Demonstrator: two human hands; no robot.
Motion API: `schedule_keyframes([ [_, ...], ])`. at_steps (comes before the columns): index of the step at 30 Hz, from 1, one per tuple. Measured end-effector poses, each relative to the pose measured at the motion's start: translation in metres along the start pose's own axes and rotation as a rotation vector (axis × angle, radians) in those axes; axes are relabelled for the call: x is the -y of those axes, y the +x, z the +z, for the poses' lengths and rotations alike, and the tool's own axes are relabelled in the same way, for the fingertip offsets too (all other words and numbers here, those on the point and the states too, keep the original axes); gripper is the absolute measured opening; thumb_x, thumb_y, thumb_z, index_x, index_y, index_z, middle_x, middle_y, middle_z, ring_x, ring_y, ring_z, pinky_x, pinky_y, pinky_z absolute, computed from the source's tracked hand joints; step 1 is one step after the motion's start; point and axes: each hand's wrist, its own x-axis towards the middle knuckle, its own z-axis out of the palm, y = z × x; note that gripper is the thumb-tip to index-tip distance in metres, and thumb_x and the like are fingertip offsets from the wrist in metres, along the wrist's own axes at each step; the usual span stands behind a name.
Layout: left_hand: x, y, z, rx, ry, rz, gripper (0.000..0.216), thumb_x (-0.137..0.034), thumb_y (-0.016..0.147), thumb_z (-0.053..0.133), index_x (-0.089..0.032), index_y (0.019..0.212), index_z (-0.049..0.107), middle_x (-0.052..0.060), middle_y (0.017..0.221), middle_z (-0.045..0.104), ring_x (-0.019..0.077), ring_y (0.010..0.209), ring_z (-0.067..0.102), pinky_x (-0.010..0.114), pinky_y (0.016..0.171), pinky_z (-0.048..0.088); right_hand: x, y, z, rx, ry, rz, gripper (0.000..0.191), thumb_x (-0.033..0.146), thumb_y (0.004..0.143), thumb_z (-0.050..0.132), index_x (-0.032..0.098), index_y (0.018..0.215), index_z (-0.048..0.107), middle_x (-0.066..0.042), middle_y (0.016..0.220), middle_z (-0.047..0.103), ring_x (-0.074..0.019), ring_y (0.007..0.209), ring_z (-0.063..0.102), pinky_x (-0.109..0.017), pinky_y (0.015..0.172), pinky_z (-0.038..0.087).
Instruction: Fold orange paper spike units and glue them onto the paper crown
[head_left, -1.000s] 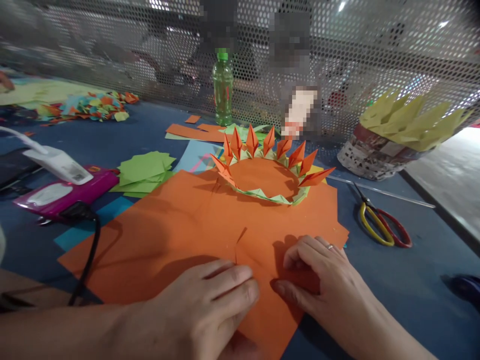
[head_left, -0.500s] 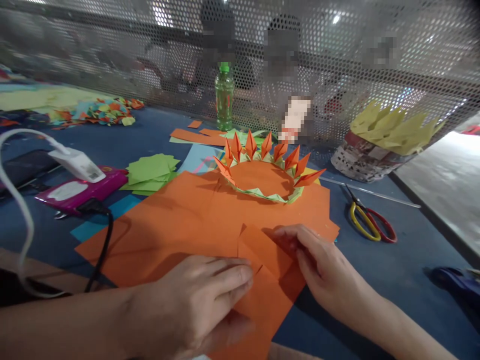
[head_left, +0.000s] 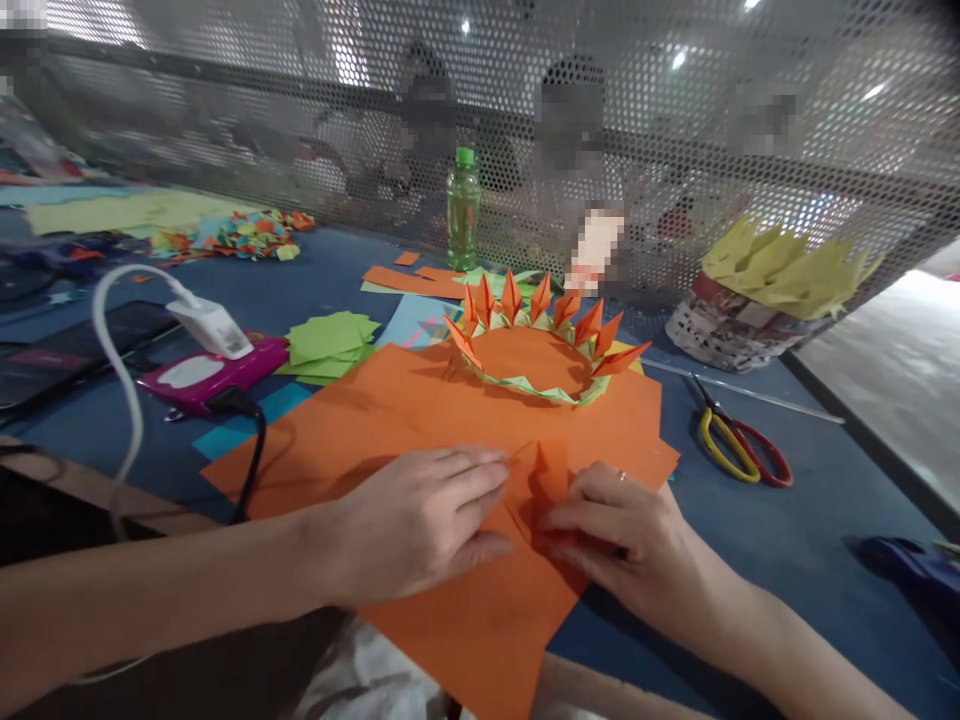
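Observation:
A small orange paper piece [head_left: 541, 478], partly folded, lies on a stack of orange paper sheets [head_left: 390, 420] on the blue table. My left hand [head_left: 420, 515] presses flat on the sheets, fingertips at the small piece's left edge. My right hand [head_left: 611, 530] rests on the piece from the right, fingers curled and pressing its fold. Behind them stands a ring of folded orange and green paper spikes [head_left: 536, 345].
A pile of green paper squares [head_left: 330, 340] lies at left, beside a pink device [head_left: 210, 372] with a white charger [head_left: 210, 325] and cables. Scissors [head_left: 739, 450] lie at right. A green bottle [head_left: 463, 208], a basket of yellow paper [head_left: 765, 300] and a perforated metal screen [head_left: 675, 120] stand behind.
The raised orange flap has been folded down flat. My right hand moved down onto it, and my left hand slid forward to the fold. The camera view shifted.

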Motion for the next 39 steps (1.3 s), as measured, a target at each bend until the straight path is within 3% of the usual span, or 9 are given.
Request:
schedule_keyframes([
  [6,-0.019,-0.006,-0.004,0.028,-0.071,0.013,0.04,-0.033,0.108,0.038,-0.009,0.113,0.07,0.01,0.114,0.075,0.0222,0.103,0.069,0.034,0.091,0.053,0.003,-0.003,0.008,-0.004,-0.03,-0.026,0.013,0.024,0.096,0.064,0.024,0.103,0.074,-0.002,0.079,0.061,-0.017,0.075,0.057,-0.03,0.069,0.043],
  [10,-0.023,-0.012,-0.005,0.083,-0.102,-0.003,0.042,-0.036,0.109,0.037,-0.009,0.118,0.068,0.009,0.12,0.073,0.0222,0.11,0.065,0.035,0.097,0.049,0.0,-0.004,0.002,-0.019,-0.023,-0.005,0.027,0.014,0.09,0.065,0.024,0.114,0.072,-0.003,0.084,0.065,-0.0181,0.079,0.058,-0.032,0.072,0.045],
  [12,-0.022,-0.013,-0.005,0.093,-0.108,0.003,0.042,-0.037,0.108,0.038,-0.009,0.118,0.068,0.008,0.121,0.073,0.0228,0.111,0.064,0.035,0.098,0.048,-0.003,-0.003,-0.003,-0.02,-0.029,0.021,0.028,0.011,0.088,0.065,0.026,0.11,0.074,-0.002,0.083,0.063,-0.0179,0.079,0.058,-0.031,0.071,0.045],
  [15,-0.019,-0.012,-0.005,0.12,-0.118,0.014,0.042,-0.038,0.108,0.038,-0.011,0.122,0.065,0.008,0.121,0.072,0.0231,0.11,0.064,0.036,0.096,0.047,-0.008,-0.002,-0.007,0.003,0.001,0.068,0.015,0.019,0.09,0.069,0.028,0.099,0.078,-0.001,0.079,0.059,-0.0164,0.076,0.057,-0.029,0.067,0.044],
  [21,-0.016,-0.007,-0.005,0.113,-0.196,0.035,0.04,-0.037,0.107,0.04,-0.011,0.118,0.068,0.007,0.119,0.073,0.0218,0.106,0.065,0.035,0.097,0.046,-0.012,0.002,-0.006,0.093,0.14,0.266,0.002,0.03,0.087,0.076,0.031,0.088,0.077,0.002,0.081,0.062,-0.0143,0.08,0.06,-0.028,0.072,0.044],
  [25,-0.017,-0.005,-0.005,0.089,-0.208,0.03,0.04,-0.034,0.108,0.038,-0.01,0.113,0.071,0.006,0.118,0.073,0.0193,0.107,0.064,0.029,0.1,0.044,-0.007,0.005,-0.003,0.046,0.141,0.417,0.012,0.032,0.087,0.075,0.028,0.077,0.071,0.003,0.079,0.063,-0.0152,0.077,0.058,-0.03,0.069,0.041],
  [30,-0.018,-0.005,-0.007,0.125,-0.195,0.017,0.041,-0.035,0.108,0.039,-0.012,0.111,0.072,0.005,0.118,0.074,0.0189,0.106,0.064,0.027,0.098,0.044,0.003,0.008,0.004,-0.01,0.046,0.396,0.018,0.03,0.09,0.07,0.024,0.075,0.064,0.003,0.078,0.062,-0.0156,0.075,0.056,-0.032,0.07,0.038],
  [39,-0.018,-0.005,-0.005,0.075,-0.22,-0.035,0.039,-0.034,0.108,0.041,-0.014,0.11,0.074,0.002,0.117,0.075,0.0173,0.107,0.065,0.026,0.102,0.044,0.006,0.007,0.01,-0.049,-0.048,0.379,0.02,0.026,0.088,0.071,0.022,0.072,0.06,0.004,0.075,0.061,-0.0147,0.072,0.054,-0.033,0.069,0.034],
])
